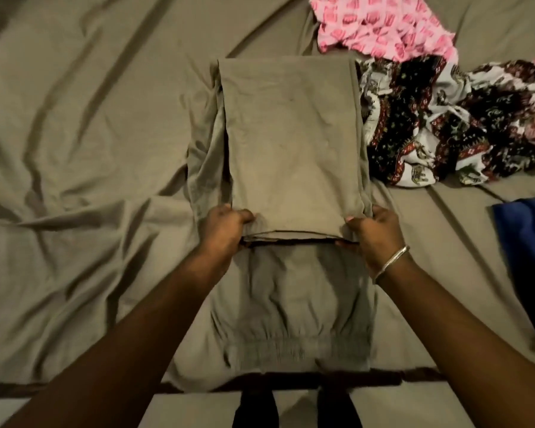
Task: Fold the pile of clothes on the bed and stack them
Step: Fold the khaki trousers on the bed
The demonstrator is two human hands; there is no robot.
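Trousers (291,143) lie near bed's (74,149) front edge; left hand (226,227) and right hand (374,230) each pinch the folded hem; unfolded clothes (439,118) at far right corner.

Wrinkled olive sheet (74,186) covering the bed, pale floor (198,409) below, dim warm light

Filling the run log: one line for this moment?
step: folding trousers | left hand: grips hem | right hand: grips hem | unfolded: pink garment, patterned garment
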